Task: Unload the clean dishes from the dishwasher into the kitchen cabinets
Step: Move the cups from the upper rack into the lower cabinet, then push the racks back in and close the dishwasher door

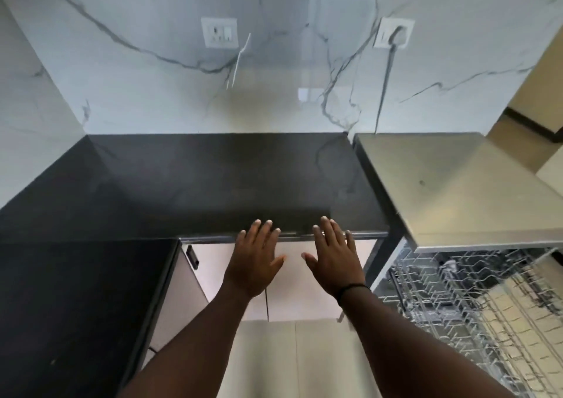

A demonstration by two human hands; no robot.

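My left hand [254, 254] and my right hand [333, 253] are stretched out side by side, palms down, fingers straight and spread, holding nothing. Their fingertips reach the front edge of the black countertop [195, 181]. Below them are pale lower cabinet doors [292, 282], closed. At the right the dishwasher [451, 184] stands open under its steel top, with a wire rack [457, 300] pulled out. No dishes are plainly visible in the rack.
A marble backsplash with two wall sockets [219, 32] rises behind the counter; a cord hangs from the right socket [394, 33]. The black counter wraps round on the left [76, 306]. Beige floor tiles [292, 361] lie between the cabinets and the rack.
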